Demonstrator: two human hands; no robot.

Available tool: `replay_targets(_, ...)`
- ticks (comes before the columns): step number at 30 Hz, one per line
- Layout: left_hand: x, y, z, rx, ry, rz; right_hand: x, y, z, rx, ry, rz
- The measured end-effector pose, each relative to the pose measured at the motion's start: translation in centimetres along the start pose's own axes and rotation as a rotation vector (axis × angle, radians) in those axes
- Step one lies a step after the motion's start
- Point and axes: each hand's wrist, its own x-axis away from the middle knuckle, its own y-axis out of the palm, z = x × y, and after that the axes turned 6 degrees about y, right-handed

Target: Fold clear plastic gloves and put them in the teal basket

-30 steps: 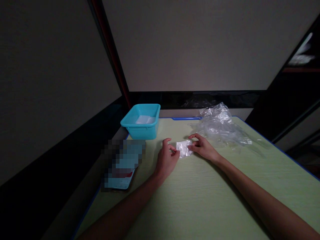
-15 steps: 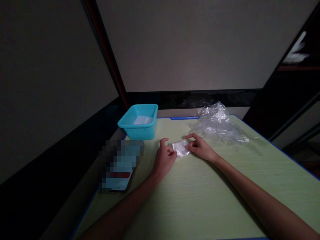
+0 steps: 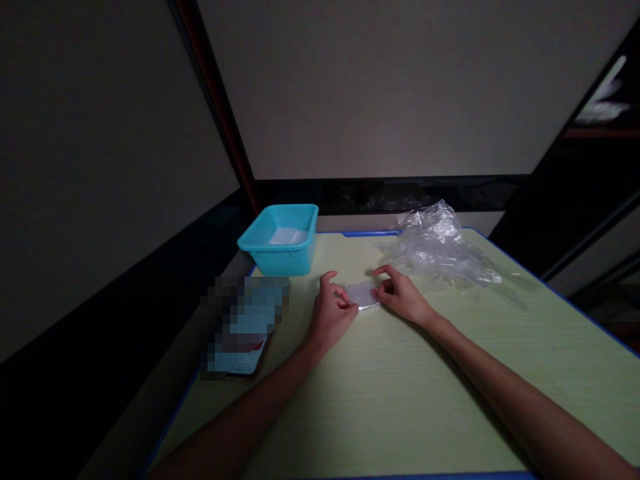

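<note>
A small, flat rectangle of folded clear plastic bag (image 3: 362,293) is stretched between my two hands, low over the table. My left hand (image 3: 333,310) pinches its near left corner between thumb and a finger, with the index finger raised and curled. On the opposite edge, my right hand (image 3: 400,295) grips the folded bag between thumb and fingers, its index finger arched above. The fingertips cover both ends of the plastic.
A turquoise basket (image 3: 280,259) with a whitish flat item (image 3: 289,236) inside stands at the back left. Crumpled clear plastic bags (image 3: 435,247) lie at the back right. A blurred-out phone-like device (image 3: 250,327) rests along the left edge of the pale green table (image 3: 400,393).
The folded plastic has tilted and looks flatter and less shiny. Both hands keep their pinch and have barely moved; the view has shifted slightly.
</note>
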Motion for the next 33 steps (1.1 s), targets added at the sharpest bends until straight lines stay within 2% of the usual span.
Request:
replay_targets(17, 0.4, -0.1, -0.2, -0.027, 0.029, -0.085, 0.2, 0.1, -0.6, 0.154, -0.025, 0.044)
replay_targets(27, 0.1, -0.5, 0.0, 0.026, -0.006, -0.101, 0.6, 0.2, -0.3, 0.335, -0.068, 0.139)
replay_targets(30, 0.0, -0.6, -0.1, 0.053, -0.002, -0.101, 1.1, 0.1, -1.0, 0.406, -0.162, 0.187)
replay_targets(33, -0.1, -0.7, -0.3, 0.074, 0.015, -0.097, 1.7, 0.1, -1.6, 0.53, -0.349, 0.109)
